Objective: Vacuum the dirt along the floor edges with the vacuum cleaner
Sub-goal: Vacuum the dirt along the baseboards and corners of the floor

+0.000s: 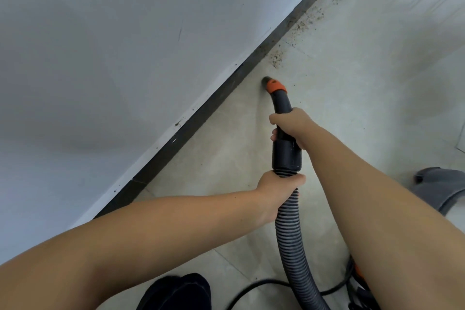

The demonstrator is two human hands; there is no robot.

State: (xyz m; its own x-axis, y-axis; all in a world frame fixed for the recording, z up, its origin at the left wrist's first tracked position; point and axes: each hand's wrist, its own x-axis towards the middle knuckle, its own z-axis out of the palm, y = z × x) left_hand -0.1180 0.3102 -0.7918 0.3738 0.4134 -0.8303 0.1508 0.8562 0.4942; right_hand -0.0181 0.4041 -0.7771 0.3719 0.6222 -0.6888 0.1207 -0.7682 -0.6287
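Observation:
A black vacuum wand with an orange collar (276, 86) points at the pale tiled floor close to the dark skirting board (201, 113). My right hand (293, 126) grips the black handle part of the wand. My left hand (279, 190) grips the ribbed grey hose (292, 241) just below the black cuff. Brown dirt crumbs (276, 56) lie beyond the nozzle tip, and more dirt (312, 16) runs along the skirting toward the far right. A few specks sit on top of the skirting (178, 123).
A grey-white wall (113, 45) fills the left side. A black power cable (259, 287) curls on the floor at the bottom, beside an orange part of the vacuum body (357, 274). A grey slipper (437, 189) is at the right, a dark knee (176, 292) at the bottom.

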